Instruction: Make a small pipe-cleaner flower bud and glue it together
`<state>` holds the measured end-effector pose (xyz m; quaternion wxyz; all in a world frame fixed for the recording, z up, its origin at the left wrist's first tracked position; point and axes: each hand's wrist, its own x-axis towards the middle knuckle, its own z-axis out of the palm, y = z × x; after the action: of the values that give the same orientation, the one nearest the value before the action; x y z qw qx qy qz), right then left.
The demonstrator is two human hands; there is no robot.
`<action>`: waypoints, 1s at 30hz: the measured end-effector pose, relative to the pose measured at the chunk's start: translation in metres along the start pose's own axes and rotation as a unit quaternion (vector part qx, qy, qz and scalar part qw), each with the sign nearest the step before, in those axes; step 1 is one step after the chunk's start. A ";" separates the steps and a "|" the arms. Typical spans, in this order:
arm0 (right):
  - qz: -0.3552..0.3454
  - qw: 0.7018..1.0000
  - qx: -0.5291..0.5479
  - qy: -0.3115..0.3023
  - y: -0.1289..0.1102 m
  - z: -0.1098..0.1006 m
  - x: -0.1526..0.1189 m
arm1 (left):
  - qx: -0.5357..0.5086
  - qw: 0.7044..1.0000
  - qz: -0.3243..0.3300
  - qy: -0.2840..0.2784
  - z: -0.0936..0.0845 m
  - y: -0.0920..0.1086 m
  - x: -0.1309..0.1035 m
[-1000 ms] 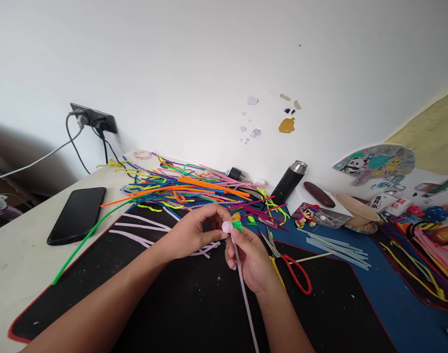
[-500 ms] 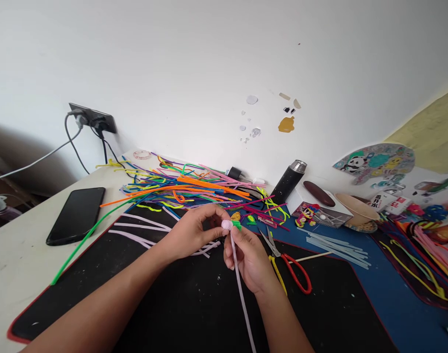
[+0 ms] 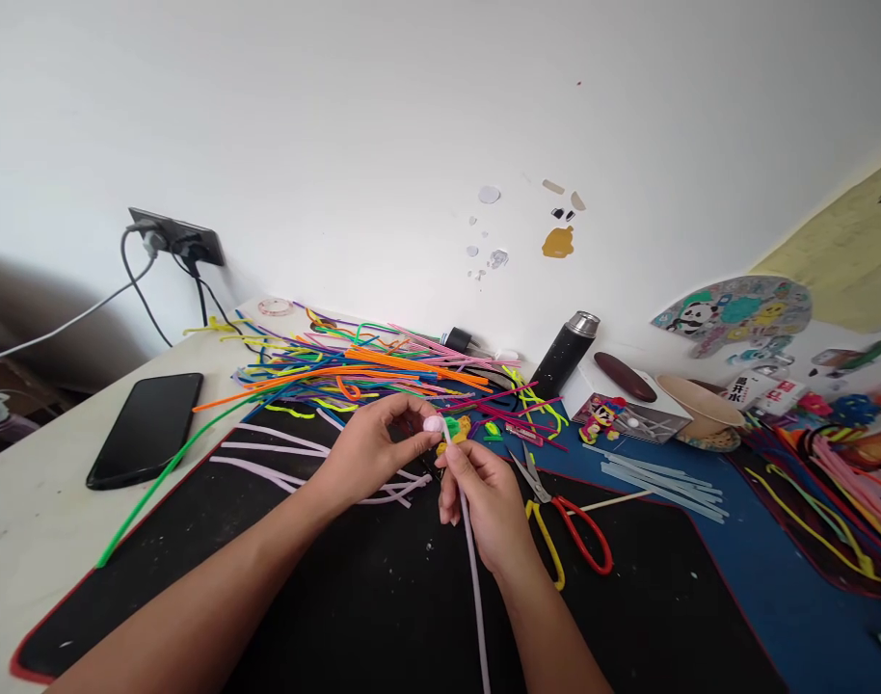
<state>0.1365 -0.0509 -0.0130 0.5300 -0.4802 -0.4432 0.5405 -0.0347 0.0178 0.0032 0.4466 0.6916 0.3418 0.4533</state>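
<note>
A small pale pink coil (image 3: 433, 424) of fuzzy stem is pinched between the thumb and fingers of my left hand (image 3: 372, 448). From it a long pale stem (image 3: 473, 569) runs down toward the lower edge of the view. My right hand (image 3: 488, 492) pinches this stem close beside the coil, its other fingers curled underneath. A green fuzzy piece (image 3: 452, 425) shows just right of the coil; whether it is joined to it I cannot tell. Behind it lies a yellow-orange fuzzy piece (image 3: 464, 434).
Pale loose stems (image 3: 267, 469) lie left on the black mat (image 3: 383, 598). Scissors (image 3: 585, 540) rest open right of my right hand. Behind are a colourful stem pile (image 3: 383, 361), a black flask (image 3: 565, 357) and a white box (image 3: 606, 405). A phone (image 3: 146, 429) lies left.
Both hands have shifted slightly, the coil moving left. My right hand's pinch is now on the pale stem below the coil, and the green piece is less covered by its fingers.
</note>
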 end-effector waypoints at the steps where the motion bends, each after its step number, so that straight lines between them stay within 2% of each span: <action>1: -0.003 1.000 -0.001 0.001 0.000 0.000 0.000 | -0.011 1.000 -0.008 0.000 0.000 -0.001 0.000; 10: -0.023 1.000 0.001 0.002 0.001 -0.001 0.001 | -0.117 0.992 -0.049 -0.007 0.003 -0.006 0.002; 22: 0.023 0.999 0.014 -0.024 -0.003 0.006 -0.001 | -0.176 0.981 -0.083 -0.002 0.011 -0.003 -0.001; 30: 0.045 0.998 0.041 -0.027 -0.004 0.006 -0.001 | -0.274 0.953 -0.129 -0.022 0.017 0.003 -0.002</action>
<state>0.1314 -0.0519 -0.0080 0.5122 -0.4629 -0.4127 0.5942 -0.0195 0.0097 0.0016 0.6808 0.5027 0.2805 0.4529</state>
